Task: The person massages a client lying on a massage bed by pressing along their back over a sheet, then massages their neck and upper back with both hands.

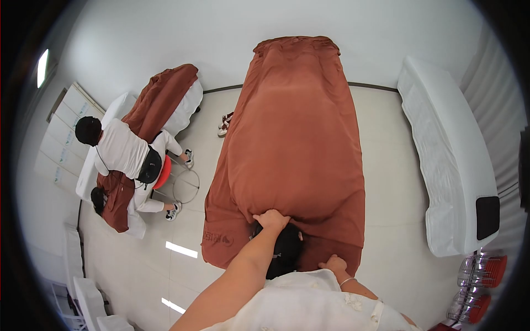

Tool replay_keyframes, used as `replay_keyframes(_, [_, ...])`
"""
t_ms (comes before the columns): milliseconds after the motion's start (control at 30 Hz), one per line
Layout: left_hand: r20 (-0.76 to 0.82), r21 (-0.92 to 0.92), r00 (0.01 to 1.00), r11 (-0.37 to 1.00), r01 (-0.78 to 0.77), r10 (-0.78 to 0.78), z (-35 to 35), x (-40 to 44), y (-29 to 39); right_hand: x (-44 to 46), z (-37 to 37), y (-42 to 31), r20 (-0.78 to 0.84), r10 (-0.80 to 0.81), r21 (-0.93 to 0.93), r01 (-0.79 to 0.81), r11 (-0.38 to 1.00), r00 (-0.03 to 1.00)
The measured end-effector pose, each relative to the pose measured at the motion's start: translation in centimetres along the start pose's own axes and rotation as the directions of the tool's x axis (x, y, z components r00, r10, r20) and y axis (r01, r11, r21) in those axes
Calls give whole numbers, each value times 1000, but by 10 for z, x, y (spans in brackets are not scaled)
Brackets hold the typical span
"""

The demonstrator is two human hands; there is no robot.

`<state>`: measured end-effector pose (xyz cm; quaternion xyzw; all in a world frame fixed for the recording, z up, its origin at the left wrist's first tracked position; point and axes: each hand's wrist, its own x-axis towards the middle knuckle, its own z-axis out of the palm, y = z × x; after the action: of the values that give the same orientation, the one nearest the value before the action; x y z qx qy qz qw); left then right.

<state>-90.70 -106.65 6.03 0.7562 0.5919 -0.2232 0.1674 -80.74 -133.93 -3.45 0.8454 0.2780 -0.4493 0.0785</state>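
A person lies on a bed under a reddish-brown sheet (295, 127), with only the dark-haired head (284, 251) showing at the near end. My left hand (271, 219) rests at the sheet's edge beside the head, its fingers curled; whether they pinch the cloth is too small to tell. To the right of the head, my right hand (334, 264) lies on the brown bed cover with its fingers bent. What is under its fingers cannot be made out.
On the left, a co-worker in white (122, 148) sits on a red stool (163, 172) at another bed. Brown shoes (223, 126) stand on the floor beside the middle bed. A white-covered bed (441, 149) and red stools (491, 270) are at the right.
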Motion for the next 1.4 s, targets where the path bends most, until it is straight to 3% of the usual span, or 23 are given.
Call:
replay_keyframes(333, [-9,38,994,993,-108,108,7,-1,-5,0,0,2,-44,-35,26,36,999,998])
replay_keyframes(500, [1,-25,998,997,67,-67,-4,-7,6,0,1,3,-55,-29,34,31,999,998])
replay_keyframes(700, [62,-62,998,998,-10,14,-5,2,0,1,5,3,-42,-44,15,44,999,998])
replay_keyframes(833, [-15,-40,998,997,-58,58,3,-2,-4,3,9,5,-104,-64,19,66,998,992])
replay_keyframes(1067, [198,-143,979,987,79,-50,-3,5,1,5,4,7,-45,-65,-2,65,998,997])
replay_keyframes(1167, [147,-205,984,970,132,-103,7,8,0,6,5,7,-52,-72,11,73,997,996])
replay_keyframes(1233, [25,-123,991,983,134,-132,10,3,5,4,4,6,-56,-73,14,74,997,996])
replay_keyframes(1333, [98,-72,990,991,113,-106,-4,-1,11,2,1,7,-61,-73,10,74,997,995])
replay_keyframes(1400, [47,-55,995,994,94,-92,2,0,9,2,1,7,-56,-82,8,82,997,995])
